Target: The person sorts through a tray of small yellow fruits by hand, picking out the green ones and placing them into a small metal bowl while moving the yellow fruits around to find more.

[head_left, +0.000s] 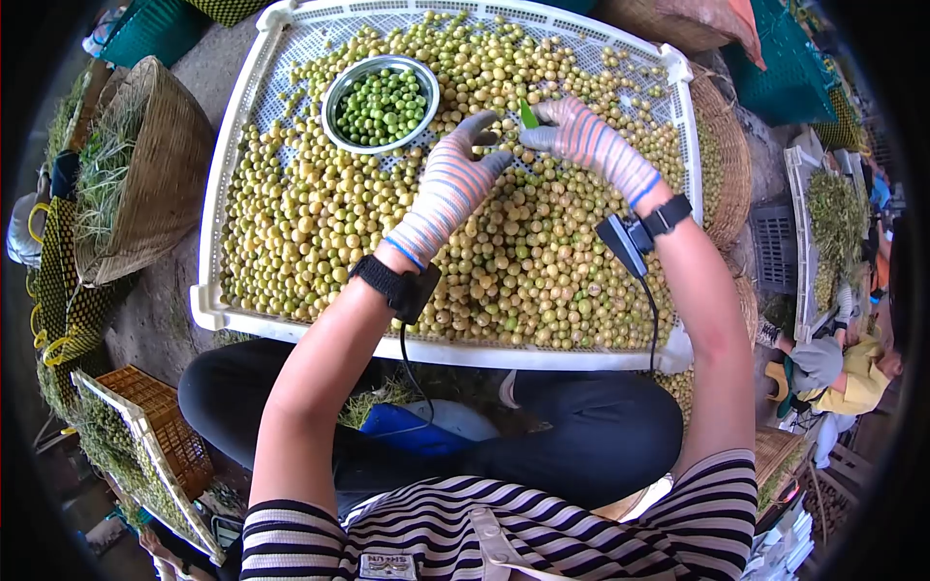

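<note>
A white mesh tray is spread with yellow-green round fruits. A metal bowl holding greener fruits sits on them toward the back left. In a striped glove with grey fingertips, my left hand is just right of the bowl, thumb and fingers apart over the fruits, with nothing visible between them. My right hand, gloved alike, is close by on the right, its fingers bent together beside a green leaf. Whether those fingers grip the leaf or something else is unclear.
Woven baskets stand left and right of the tray. An orange crate is at the lower left, a dark crate at the right. A person in yellow sits at the far right. Cables hang from both wrist devices.
</note>
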`<act>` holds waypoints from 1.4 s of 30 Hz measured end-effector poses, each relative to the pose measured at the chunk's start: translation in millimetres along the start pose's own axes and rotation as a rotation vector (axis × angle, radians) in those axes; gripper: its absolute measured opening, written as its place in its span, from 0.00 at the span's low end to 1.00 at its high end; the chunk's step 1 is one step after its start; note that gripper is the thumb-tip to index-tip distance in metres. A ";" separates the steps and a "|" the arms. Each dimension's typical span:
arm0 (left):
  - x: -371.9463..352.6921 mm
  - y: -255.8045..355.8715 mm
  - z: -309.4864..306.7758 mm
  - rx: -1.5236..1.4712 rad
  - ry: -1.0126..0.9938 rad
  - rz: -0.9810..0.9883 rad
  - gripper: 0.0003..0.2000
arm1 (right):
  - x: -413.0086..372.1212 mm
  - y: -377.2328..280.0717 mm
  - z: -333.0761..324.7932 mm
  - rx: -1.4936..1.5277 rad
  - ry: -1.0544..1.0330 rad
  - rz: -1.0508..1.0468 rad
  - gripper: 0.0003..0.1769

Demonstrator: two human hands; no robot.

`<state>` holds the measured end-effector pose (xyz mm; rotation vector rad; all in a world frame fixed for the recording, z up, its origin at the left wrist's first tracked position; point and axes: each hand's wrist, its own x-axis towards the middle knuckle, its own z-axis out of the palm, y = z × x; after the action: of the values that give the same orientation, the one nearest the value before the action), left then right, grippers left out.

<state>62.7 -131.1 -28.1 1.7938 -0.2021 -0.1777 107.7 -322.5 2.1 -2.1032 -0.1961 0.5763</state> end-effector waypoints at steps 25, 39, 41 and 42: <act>8.9 28.7 -46.6 0.836 -0.077 0.275 0.19 | -138.9 -67.8 111.1 -0.485 -0.911 -0.398 0.28; 6.0 22.6 7.3 1.241 -0.157 -0.007 0.23 | 20.4 20.6 -3.1 -1.081 0.131 0.104 0.11; 18.4 14.9 5.4 1.186 -0.054 0.125 0.10 | 22.4 15.1 -3.7 -1.095 0.103 0.149 0.11; 26.2 9.0 7.9 1.183 -0.055 0.123 0.10 | 22.4 12.2 -4.4 -1.114 0.078 0.192 0.11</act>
<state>85.9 -146.7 -21.5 2.9374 -0.5295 0.0021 128.5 -324.8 -13.1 -3.2443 -0.3189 0.5497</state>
